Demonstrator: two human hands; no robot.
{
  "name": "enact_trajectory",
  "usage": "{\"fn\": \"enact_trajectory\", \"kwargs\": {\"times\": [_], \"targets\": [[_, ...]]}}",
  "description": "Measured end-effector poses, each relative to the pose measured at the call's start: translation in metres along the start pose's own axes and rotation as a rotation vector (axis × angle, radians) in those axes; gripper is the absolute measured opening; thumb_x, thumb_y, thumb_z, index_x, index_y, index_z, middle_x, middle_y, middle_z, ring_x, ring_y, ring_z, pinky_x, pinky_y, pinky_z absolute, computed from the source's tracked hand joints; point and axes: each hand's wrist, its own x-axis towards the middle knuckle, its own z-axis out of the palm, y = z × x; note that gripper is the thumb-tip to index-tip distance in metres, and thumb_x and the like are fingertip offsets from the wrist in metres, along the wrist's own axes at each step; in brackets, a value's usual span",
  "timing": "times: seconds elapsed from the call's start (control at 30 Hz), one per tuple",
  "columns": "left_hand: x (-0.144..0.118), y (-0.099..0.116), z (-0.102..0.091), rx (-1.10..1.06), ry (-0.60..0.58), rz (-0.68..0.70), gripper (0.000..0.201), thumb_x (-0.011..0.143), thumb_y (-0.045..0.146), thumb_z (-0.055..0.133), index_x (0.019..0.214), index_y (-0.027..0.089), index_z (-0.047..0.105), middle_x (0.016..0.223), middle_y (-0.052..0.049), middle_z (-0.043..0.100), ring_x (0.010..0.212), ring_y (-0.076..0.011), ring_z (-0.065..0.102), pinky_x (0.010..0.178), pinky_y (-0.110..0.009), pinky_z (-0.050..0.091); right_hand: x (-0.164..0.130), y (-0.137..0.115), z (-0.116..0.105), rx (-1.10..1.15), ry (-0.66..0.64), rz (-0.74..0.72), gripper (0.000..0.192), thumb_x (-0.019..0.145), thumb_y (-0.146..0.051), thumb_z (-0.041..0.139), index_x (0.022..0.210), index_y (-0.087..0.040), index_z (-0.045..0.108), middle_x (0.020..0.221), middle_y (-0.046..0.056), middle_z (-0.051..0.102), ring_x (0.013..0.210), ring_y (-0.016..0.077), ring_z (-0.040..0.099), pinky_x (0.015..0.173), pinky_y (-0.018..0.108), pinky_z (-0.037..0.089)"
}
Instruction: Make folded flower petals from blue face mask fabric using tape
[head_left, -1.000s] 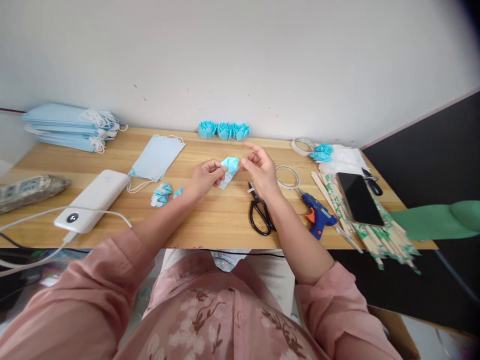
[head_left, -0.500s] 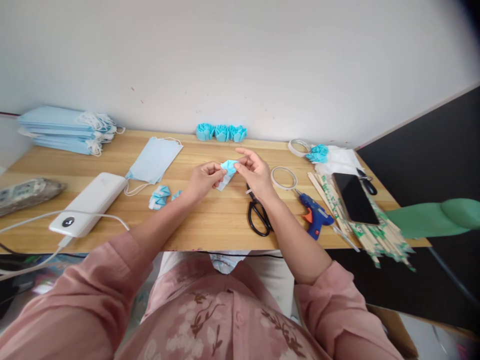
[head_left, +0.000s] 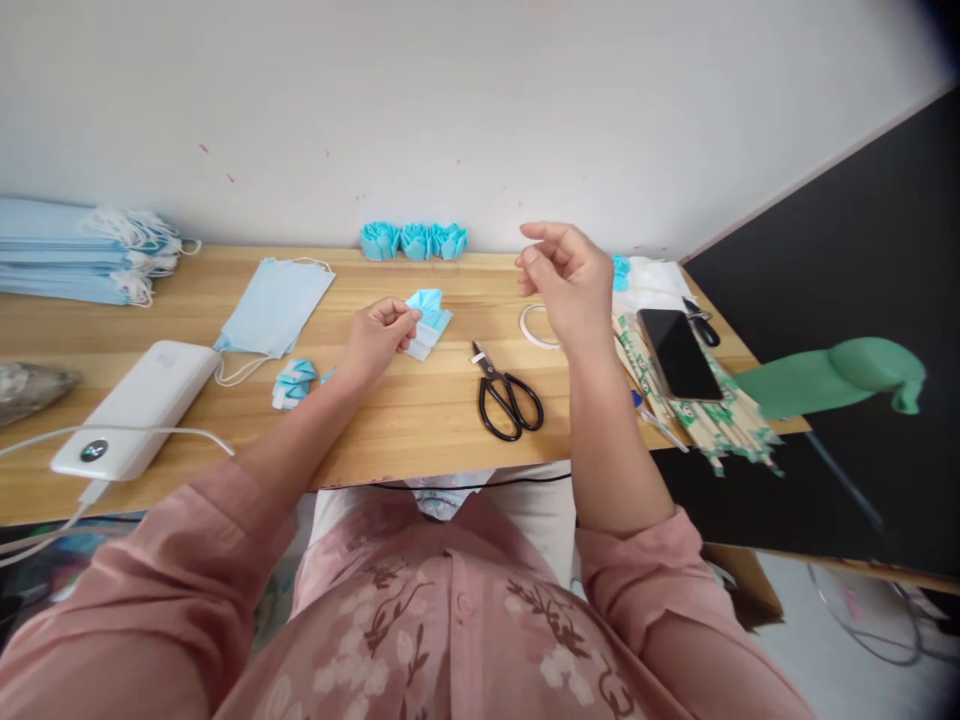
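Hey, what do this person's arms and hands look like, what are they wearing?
Both hands are bare: left hand, right hand, no gloves or rings visible. Loose dusty-pink sleeves are pushed up toward the elbows, forearms uncovered. The matching pink shirt front has a pale floral branch print.

You get soft, even daylight on a bright wall point(head_left: 480, 100) and table point(head_left: 420, 420), with only faint shadows. Lines bow towards the edges, and the corner at 1 o'clock darkens. The raised right hand point(head_left: 566, 285) looks slightly smeared.
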Motion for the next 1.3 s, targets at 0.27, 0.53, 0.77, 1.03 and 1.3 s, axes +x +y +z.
{"fn": "enact_trajectory", "kwargs": {"times": [0.27,0.53,0.77,1.03,1.3], "targets": [[-0.002,0.002,0.001,-0.027,-0.006,-0.009,0.019,0.077,0.022,0.066,0.064,0.016,0.054,0.053,0.004,0.055,0.045,-0.0054,0.044,0.047,-0.018,0.035,-0.057,0.01,-0.005,-0.511,-0.348,0.121,0.018,0.086,-0.02,0.059,0.096,-0.02,0.073,0.094,0.005,0.076,0.083,0.0196,0.068,0.075,0.032,0.049],[-0.005,0.006,0.002,-0.054,-0.024,-0.024,0.019,0.078,0.021,0.066,0.063,0.016,0.054,0.054,0.003,0.054,0.045,-0.0055,0.044,0.047,-0.019,0.035,-0.074,0.014,0.008,-0.635,-0.437,0.068,0.013,0.09,-0.025,0.06,0.092,-0.02,0.072,0.093,0.006,0.075,0.085,0.0203,0.068,0.072,0.03,0.044],[-0.005,0.007,0.001,-0.115,-0.031,-0.033,0.021,0.078,0.023,0.066,0.062,0.016,0.054,0.055,0.003,0.054,0.047,-0.0052,0.045,0.048,-0.019,0.036,-0.07,0.016,0.018,-0.732,-0.428,0.048,0.012,0.088,-0.019,0.059,0.088,-0.02,0.071,0.093,0.006,0.074,0.083,0.0202,0.066,0.068,0.03,0.041],[-0.006,0.009,0.003,-0.125,-0.029,-0.036,0.02,0.078,0.021,0.065,0.062,0.016,0.055,0.054,0.003,0.055,0.045,-0.0052,0.045,0.047,-0.019,0.036,-0.071,0.018,0.02,-0.652,-0.405,0.083,0.015,0.085,-0.014,0.056,0.08,-0.02,0.068,0.085,0.004,0.073,0.078,0.0184,0.063,0.068,0.029,0.039],[-0.007,0.007,0.002,-0.122,-0.034,-0.036,0.02,0.078,0.021,0.066,0.062,0.016,0.055,0.053,0.003,0.055,0.046,-0.0055,0.045,0.047,-0.019,0.036,-0.072,0.025,0.02,-0.577,-0.367,0.148,0.014,0.084,-0.018,0.056,0.076,-0.02,0.066,0.08,0.003,0.071,0.071,0.016,0.059,0.066,0.028,0.037]]}}
